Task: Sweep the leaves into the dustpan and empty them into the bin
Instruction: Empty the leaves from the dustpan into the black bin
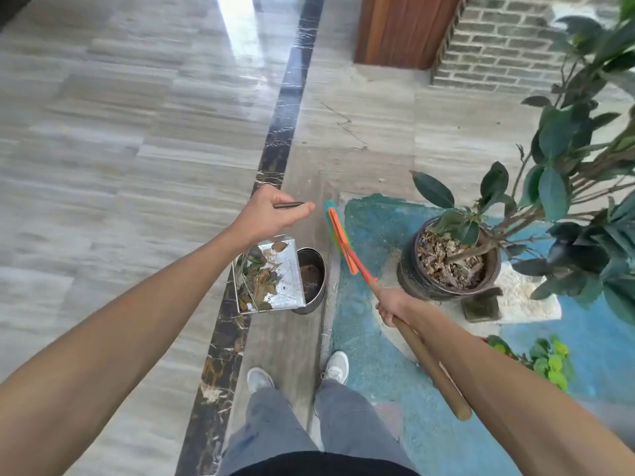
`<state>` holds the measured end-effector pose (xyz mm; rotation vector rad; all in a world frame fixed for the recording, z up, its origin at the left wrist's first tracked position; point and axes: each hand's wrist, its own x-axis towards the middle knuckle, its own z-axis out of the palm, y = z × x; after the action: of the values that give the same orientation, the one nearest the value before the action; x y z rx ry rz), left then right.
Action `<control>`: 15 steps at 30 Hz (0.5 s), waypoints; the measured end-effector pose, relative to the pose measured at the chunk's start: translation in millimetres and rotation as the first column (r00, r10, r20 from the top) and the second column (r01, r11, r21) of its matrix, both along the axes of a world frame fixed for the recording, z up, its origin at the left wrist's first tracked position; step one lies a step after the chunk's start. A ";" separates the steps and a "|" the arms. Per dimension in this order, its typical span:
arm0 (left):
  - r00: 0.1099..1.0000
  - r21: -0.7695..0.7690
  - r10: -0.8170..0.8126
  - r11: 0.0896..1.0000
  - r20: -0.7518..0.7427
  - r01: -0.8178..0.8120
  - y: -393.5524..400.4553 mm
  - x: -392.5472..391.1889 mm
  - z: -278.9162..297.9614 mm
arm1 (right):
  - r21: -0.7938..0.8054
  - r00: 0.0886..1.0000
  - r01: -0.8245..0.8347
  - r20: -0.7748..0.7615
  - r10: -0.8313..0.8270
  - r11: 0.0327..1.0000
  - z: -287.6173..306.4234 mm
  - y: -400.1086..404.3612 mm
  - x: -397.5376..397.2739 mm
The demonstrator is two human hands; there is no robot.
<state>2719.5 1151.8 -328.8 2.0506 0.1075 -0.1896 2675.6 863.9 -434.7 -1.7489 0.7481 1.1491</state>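
A polished grey stone-tiled floor [120, 149] fills the view, crossed from the top edge toward the bottom edge by a dark marble inlay strip [275, 146]. Toward the right edge lies a patch of floor painted blue [378, 355], and on it stands a large rubber plant in a dark glazed round pot [446, 269] on a pale stone base. Near the top edge rise a brown wooden panel [402, 29] and a grey brick wall [498, 46]. The person's grey trouser legs and pale shoes [335, 367] show at the bottom edge. The right hand [391, 305] grips the long wooden handle of a broom with an orange and teal head [338, 235], its fingers wrapped around the shaft, the head lifted beside the plant pot. The left hand [271, 213] holds the thin dark handle of a shiny metal dustpan [271, 276], fingers curled round it; the pan hangs below the hand over the inlay strip. Dry brown and green leaves [257, 280] lie inside the pan. A small round dark metal bin [312, 280] stands on the floor, just beside and partly behind the dustpan's right side.
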 end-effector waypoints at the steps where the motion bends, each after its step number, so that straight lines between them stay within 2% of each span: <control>1: 0.999 0.013 -0.043 0.999 -0.025 0.043 -3.0 7.5 0.2 | 0.024 1.000 0.009 0.017 -0.010 1.000 -1.8 0.3 2.0; 3: 0.988 0.042 -0.135 0.989 -0.068 0.138 -11.5 22.6 1.9 | 0.009 0.999 -0.004 0.043 0.003 1.000 -5.3 6.1 6.5; 7: 0.969 0.087 -0.223 0.969 -0.103 0.232 -24.6 38.9 2.1 | -0.095 0.987 -0.157 0.024 0.160 0.983 -13.1 11.9 12.2; 9: 0.959 0.088 -0.259 0.959 -0.118 0.270 -29.7 43.9 -3.1 | -0.103 0.990 -0.141 0.004 0.142 0.985 -19.4 11.1 15.3; 15: 0.920 0.106 -0.346 0.923 -0.185 0.369 -39.8 54.0 -18.3 | -0.102 0.997 0.054 -0.043 -0.059 0.993 -26.7 7.5 12.4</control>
<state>2773.5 1112.0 -347.1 2.1788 -0.1622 -0.5943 2688.0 871.5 -461.3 -1.7775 0.8918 1.1337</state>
